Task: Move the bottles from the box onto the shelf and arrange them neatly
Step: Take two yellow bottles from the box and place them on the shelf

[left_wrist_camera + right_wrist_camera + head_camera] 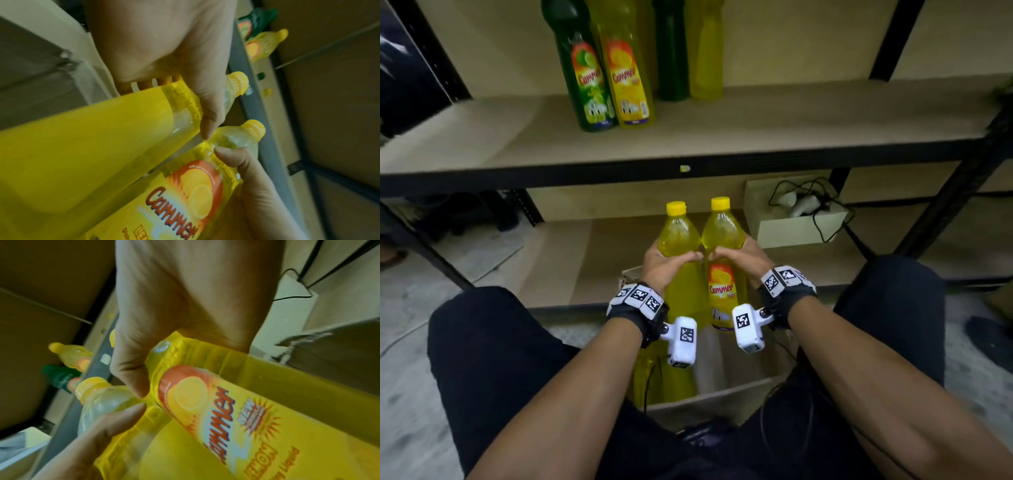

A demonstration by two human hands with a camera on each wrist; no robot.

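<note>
Left hand (666, 265) wraps the shoulder of one yellow clear-plastic bottle (678, 240); right hand (739, 262) wraps a matching labelled bottle (720, 236). Both are held upright side by side above the cardboard box (722, 399), below the wooden shelf (756, 133), presumably for paired placement.

A speckled grey floor (410, 325) lies under black-framed racking, with tan backing board (791, 37) behind.

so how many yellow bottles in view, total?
5. One in the left hand, one in the right hand, two on the shelf: front and back. One in the box at; more may be hidden.
</note>
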